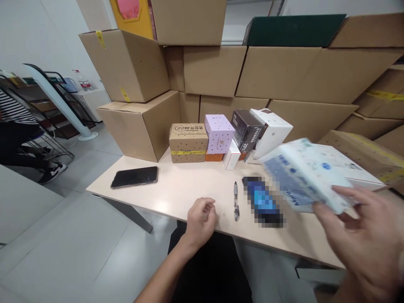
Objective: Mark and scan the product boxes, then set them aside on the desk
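Observation:
My right hand (pixel 368 235) grips a white-and-blue tissue pack (pixel 301 176) by its near end, thumb on one side and fingers on the other. The pack is tilted, slightly blurred and held above the right part of the table. Resting at the table's front edge, my left hand (pixel 202 219) is loosely closed, fingers curled, with nothing seen in it. A pen (pixel 236 201) lies to the right of my left hand. Beyond the pen is a dark device (pixel 263 202) whose surface is pixelated. On the left of the table (pixel 189 181) lies a black phone (pixel 135 177).
Small boxes stand at the table's back: a brown printed box (pixel 188 143), a purple box (pixel 220 134), a dark brown box (pixel 246 130) and a white box (pixel 273 130). Large cartons (pixel 280 75) are stacked behind. A flat white box (pixel 344 164) lies right. A person (pixel 19 130) is far left.

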Motion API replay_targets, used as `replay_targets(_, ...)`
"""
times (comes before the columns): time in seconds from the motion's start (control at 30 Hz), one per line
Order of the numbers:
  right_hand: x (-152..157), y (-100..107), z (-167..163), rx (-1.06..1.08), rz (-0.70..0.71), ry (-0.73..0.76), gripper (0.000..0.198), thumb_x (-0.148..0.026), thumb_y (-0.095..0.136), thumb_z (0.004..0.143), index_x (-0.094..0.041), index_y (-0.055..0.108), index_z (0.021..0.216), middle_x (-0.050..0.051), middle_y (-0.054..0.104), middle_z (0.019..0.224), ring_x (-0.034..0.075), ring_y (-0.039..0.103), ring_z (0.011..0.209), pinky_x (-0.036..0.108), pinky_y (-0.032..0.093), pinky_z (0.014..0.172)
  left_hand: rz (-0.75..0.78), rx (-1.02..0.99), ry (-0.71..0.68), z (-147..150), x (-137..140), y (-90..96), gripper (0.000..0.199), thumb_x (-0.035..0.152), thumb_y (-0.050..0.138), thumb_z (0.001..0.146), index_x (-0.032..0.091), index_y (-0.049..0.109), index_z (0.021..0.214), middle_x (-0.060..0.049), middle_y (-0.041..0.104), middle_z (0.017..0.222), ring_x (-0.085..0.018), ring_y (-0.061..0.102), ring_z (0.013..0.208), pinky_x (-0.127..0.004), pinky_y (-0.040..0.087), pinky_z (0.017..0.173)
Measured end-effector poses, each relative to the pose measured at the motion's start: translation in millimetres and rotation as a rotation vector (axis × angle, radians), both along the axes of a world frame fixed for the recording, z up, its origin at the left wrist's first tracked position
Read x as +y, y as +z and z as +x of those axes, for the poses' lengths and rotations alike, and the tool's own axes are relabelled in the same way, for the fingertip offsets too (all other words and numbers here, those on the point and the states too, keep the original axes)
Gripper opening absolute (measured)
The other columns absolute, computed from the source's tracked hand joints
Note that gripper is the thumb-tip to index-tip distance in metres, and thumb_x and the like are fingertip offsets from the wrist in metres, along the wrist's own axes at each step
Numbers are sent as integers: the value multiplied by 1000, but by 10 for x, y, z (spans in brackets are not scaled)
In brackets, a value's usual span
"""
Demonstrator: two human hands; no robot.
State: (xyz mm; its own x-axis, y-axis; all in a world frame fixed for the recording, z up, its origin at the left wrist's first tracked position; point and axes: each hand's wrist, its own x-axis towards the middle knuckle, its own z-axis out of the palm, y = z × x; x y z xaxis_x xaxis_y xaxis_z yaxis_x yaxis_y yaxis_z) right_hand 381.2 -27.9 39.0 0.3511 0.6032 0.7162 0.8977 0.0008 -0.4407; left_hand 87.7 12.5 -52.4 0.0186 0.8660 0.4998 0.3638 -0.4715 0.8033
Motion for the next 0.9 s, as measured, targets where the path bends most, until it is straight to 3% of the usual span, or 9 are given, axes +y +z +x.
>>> replay_targets(0.07,11,-2,-331,102,2,301,42,-43,67,77,-43,59,119,9,53,136,35,54,125,50,58,73,-110,-220,57,-62,19,67,15,20,55,90,20,61,104,-5,67,91,-16,64,80,-28,53,73)
replay_targets(0.13,131,-35,-614,109,-73,556,38,-35,65,81,-39,58,117,8,52,137,34,52,129,52,57,85,-106,-348,147,-161,57,133,16,25,57,91,19,61,105,-6,66,98,-16,64,86,-29,54,79)
replay_targets(0.2,299,-96,-829,55,-133,715,34,-27,61,83,-33,57,117,9,50,137,32,51,130,53,51,98,-46,-390,226,-278,112,174,18,29,59,91,20,62,106,-7,66,105,-17,64,94,-30,53,86)
replay_targets(0.3,531,-235,-1023,20,-240,834,32,-22,57,85,-29,57,116,10,45,142,29,49,133,49,48,104,-50,-409,270,-426,205,165,23,34,55,93,20,63,109,-8,65,111,-20,63,103,-34,51,93)
replay_targets(0.43,678,-429,-1074,16,-349,860,33,-23,52,91,-29,58,123,10,36,153,28,41,140,47,47,106,-151,-326,180,-488,293,106,31,40,47,98,20,64,114,-9,68,115,-22,63,110,-37,50,96)
replay_targets(0.53,697,-500,-1021,31,-310,829,39,-30,54,93,-29,54,132,10,32,157,29,39,141,49,45,107,-142,-254,143,-470,312,106,35,41,44,100,20,64,118,-9,67,121,-23,62,115,-37,48,99)
replay_targets(0.63,707,-531,-971,68,-211,687,46,-41,62,89,-26,54,132,14,49,140,30,52,126,49,50,98,-142,-216,144,-461,313,123,37,42,42,101,20,63,122,-10,65,125,-23,59,120,-37,47,102)
replay_targets(0.77,721,-590,-992,29,-232,587,51,-48,63,88,-24,55,132,10,64,107,27,61,97,44,54,83,-154,-178,150,-471,327,126,41,43,40,101,21,62,127,-10,64,128,-24,57,123,-39,45,105)
replay_targets(0.9,726,-643,-1069,-38,-212,626,49,-42,56,94,-24,51,139,12,65,119,27,61,104,46,53,88,-176,-181,115,-443,357,132,43,45,37,102,22,62,128,-10,62,129,-24,58,121,-41,47,104)
